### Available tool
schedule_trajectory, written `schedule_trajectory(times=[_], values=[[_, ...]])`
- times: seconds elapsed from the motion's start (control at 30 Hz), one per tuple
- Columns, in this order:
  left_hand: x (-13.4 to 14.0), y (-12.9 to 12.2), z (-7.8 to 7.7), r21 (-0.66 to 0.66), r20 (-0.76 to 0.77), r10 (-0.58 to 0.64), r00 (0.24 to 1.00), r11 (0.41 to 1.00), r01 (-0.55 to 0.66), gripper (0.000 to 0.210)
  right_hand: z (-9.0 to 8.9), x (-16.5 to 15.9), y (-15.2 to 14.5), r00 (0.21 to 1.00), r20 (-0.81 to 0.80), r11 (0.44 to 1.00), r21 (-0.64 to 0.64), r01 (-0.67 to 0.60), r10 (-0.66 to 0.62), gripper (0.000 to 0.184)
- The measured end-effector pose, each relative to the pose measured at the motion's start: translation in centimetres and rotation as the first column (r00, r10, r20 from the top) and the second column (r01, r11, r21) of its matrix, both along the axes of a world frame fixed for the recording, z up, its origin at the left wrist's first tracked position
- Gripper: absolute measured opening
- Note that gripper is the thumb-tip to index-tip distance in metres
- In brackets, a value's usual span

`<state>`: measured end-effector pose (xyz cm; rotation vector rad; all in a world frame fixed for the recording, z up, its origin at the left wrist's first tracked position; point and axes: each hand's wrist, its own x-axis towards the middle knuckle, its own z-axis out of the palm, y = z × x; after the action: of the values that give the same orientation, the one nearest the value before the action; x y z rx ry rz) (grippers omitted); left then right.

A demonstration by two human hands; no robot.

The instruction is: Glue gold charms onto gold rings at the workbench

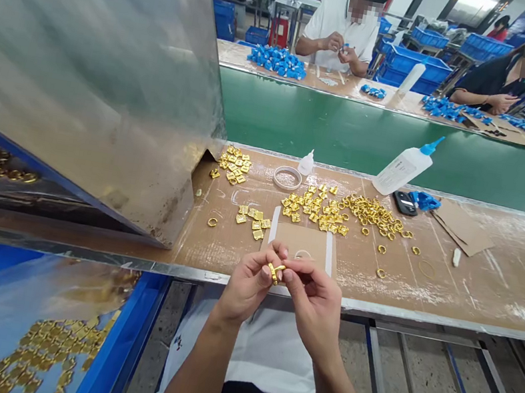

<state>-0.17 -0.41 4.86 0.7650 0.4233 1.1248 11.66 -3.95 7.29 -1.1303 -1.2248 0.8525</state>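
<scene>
Above the near table edge, my left hand (248, 282) pinches a small gold square piece (271, 275), seen nearly edge-on. My right hand (315, 301) has its fingers closed on a gold ring (281, 269) that meets the square piece. Fingertips partly cover both, so whether they are joined I cannot tell. Just beyond my hands lies a cardboard sheet (303, 237) with white strips along its sides. Gold square pieces (314, 206) are heaped behind it, next to a pile of gold rings (374, 214). A smaller group of square pieces (254, 219) lies to the left.
A metal housing (88, 57) rises at left. Along the table's back stand a small white bottle (306, 163), a tape roll (287, 178) and a large blue-tipped bottle (403, 170). A blue bin (144, 331) of gold pieces sits lower left. Two people work across the green belt (306, 119).
</scene>
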Motion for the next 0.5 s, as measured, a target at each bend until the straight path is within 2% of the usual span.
schedule_trajectory(times=[0.23,0.5], values=[[0.8,-0.6,0.4,-0.005,0.128,0.091,0.988,0.996,-0.091,0.047,0.0,-0.5,0.2,0.999,-0.035,0.999,0.031,-0.020,0.021,0.008],[0.5,-0.7,1.1,-0.191,0.266,0.073,0.961,0.981,-0.022,0.047,0.2,-1.0,0.4,0.999,0.035,0.996,0.088,-0.021,0.018,0.009]])
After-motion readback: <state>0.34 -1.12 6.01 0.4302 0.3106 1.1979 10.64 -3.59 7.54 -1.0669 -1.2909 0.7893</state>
